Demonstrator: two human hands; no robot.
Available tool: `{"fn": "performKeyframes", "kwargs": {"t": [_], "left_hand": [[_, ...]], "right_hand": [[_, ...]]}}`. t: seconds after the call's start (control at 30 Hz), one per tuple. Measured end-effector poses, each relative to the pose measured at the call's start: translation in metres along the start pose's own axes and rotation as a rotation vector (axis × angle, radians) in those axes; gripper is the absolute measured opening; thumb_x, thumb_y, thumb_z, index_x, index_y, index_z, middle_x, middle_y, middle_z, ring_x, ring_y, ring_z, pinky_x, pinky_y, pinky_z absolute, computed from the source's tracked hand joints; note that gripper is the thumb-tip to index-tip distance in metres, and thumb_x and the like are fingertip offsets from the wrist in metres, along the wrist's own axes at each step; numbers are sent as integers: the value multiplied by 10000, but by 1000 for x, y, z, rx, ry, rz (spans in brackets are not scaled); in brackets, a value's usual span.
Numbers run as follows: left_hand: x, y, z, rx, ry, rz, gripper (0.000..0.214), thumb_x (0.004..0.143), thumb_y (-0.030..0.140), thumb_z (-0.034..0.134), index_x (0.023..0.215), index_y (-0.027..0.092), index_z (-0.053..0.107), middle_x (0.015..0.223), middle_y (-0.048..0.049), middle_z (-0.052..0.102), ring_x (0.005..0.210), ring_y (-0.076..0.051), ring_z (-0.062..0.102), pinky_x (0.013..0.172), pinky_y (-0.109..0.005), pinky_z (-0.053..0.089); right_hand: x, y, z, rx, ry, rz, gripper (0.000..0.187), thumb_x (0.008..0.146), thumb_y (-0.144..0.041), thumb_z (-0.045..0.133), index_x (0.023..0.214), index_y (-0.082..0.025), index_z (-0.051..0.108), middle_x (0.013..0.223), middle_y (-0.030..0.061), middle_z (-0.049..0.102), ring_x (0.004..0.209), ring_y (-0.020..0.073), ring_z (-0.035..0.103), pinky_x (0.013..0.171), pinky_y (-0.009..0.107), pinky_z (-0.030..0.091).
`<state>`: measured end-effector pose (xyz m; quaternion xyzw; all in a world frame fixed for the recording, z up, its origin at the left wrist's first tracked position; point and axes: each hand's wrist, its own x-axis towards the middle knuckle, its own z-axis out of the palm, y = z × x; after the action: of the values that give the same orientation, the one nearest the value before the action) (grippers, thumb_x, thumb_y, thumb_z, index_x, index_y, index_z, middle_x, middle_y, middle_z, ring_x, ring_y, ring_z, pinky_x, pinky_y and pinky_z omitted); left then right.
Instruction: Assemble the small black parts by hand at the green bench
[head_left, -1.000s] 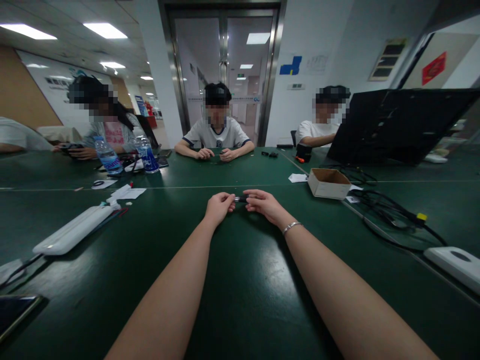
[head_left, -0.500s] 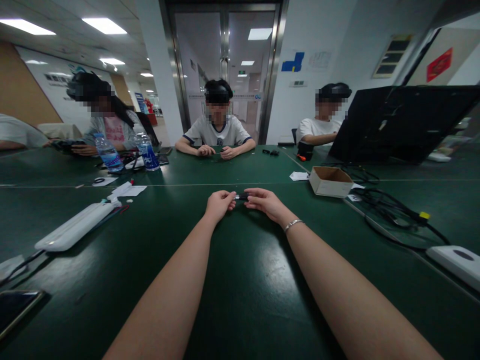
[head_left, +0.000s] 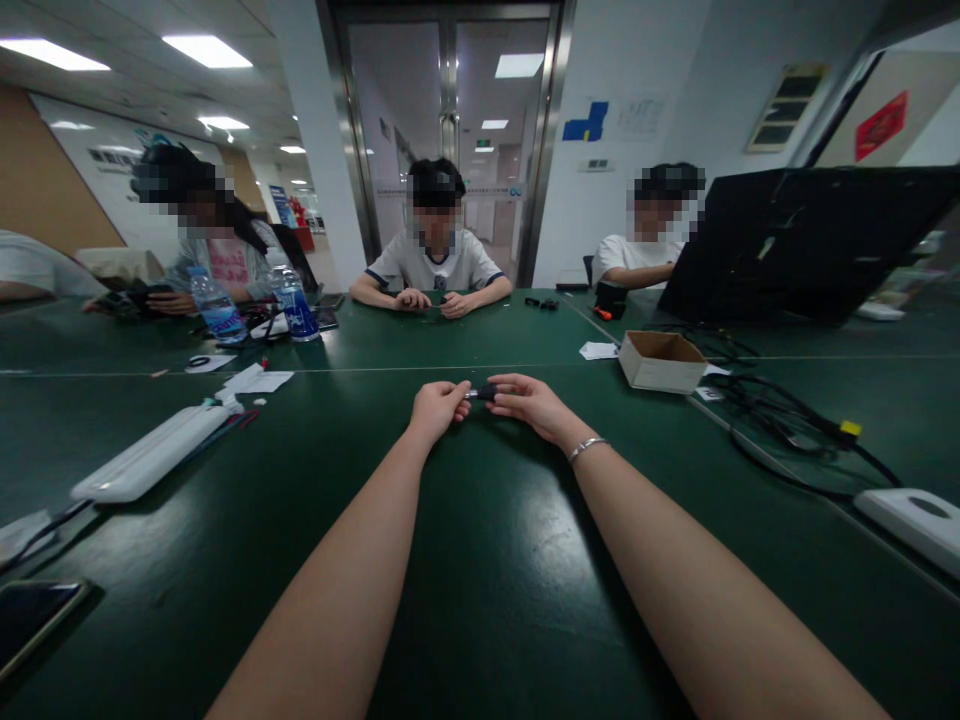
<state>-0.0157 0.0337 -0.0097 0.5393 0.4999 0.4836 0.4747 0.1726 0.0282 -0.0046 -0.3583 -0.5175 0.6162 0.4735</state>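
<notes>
A small black object with a silver metal end is held level just above the dark green table, between my two hands. Its exact kind is too small to tell. My left hand pinches the silver end between thumb and fingers. On the other side, my right hand has its fingertips closed round the black end and hides part of it. A silver bracelet circles my right wrist.
To the left lie a white power strip, a phone, paper scraps and two water bottles. On the right are an open cardboard box, black cables and a monitor. Several people sit around the table.
My hands stay in nearly the same place. The fingers of my right hand have shifted very slightly on the black end.
</notes>
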Motion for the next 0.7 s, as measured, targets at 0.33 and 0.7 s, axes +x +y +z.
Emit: {"fn": "performKeyframes", "kwargs": {"t": [0.33, 0.7], "left_hand": [[-2, 3, 0, 8, 5, -26, 306, 853, 343, 608, 674, 95, 627, 565, -38, 612, 435, -75, 516, 433, -182, 420], [1, 2, 2, 65, 63, -27, 351, 841, 389, 591, 646, 101, 640, 573, -62, 624, 440, -92, 523, 425, -198, 414]], "right_hand": [[-1, -1, -1, -11, -10, 8, 319, 782, 21, 653, 1043, -162, 664, 1046, 63, 614, 787, 139, 698, 818, 275, 595], [-2, 1, 1, -23, 6, -61, 329, 726, -24, 733, 1010, -184, 688, 1030, 56, 612, 785, 156, 698, 770, 273, 610]]}}
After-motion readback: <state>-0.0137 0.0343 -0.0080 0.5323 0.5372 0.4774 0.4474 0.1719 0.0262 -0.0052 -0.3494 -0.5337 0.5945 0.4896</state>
